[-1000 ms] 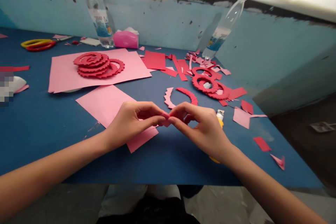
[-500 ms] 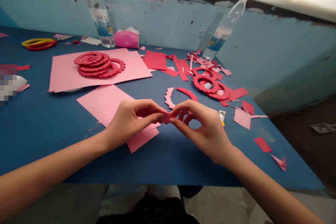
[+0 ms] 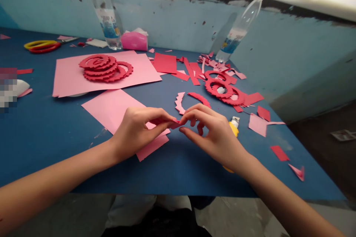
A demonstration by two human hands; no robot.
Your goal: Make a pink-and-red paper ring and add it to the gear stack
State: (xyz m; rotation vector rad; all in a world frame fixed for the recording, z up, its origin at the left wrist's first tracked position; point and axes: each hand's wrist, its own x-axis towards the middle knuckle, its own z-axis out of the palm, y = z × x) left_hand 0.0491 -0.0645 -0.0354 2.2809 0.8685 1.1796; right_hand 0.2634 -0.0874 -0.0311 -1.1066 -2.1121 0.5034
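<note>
Between thumb and fingers, my left hand [image 3: 139, 127] pinches a small folded pink paper piece [image 3: 175, 124] above the table. My right hand [image 3: 213, 133] is at the other end of that piece; its index fingertip touches the edge, while the thumb is a little apart below. Under my left hand lie pink sheets [image 3: 111, 109]. Just beyond my hands are a pink toothed arc [image 3: 180, 103] and a red arc [image 3: 199, 98]. A yellow glue tube [image 3: 234, 126] is partly hidden behind my right hand.
Red toothed rings [image 3: 97, 68] lie on a large pink sheet [image 3: 69, 77]; more red rings [image 3: 219, 88] and scraps are at the right. Scissors [image 3: 43, 46], two bottles [image 3: 107, 22] [image 3: 236, 33] and a pink tissue pack [image 3: 135, 40] stand or lie along the back of the blue table [image 3: 55, 133].
My right thumb has come away from the paper piece, and the right hand has shifted slightly. The piece has tilted in my left fingers. More of the yellow tube shows.
</note>
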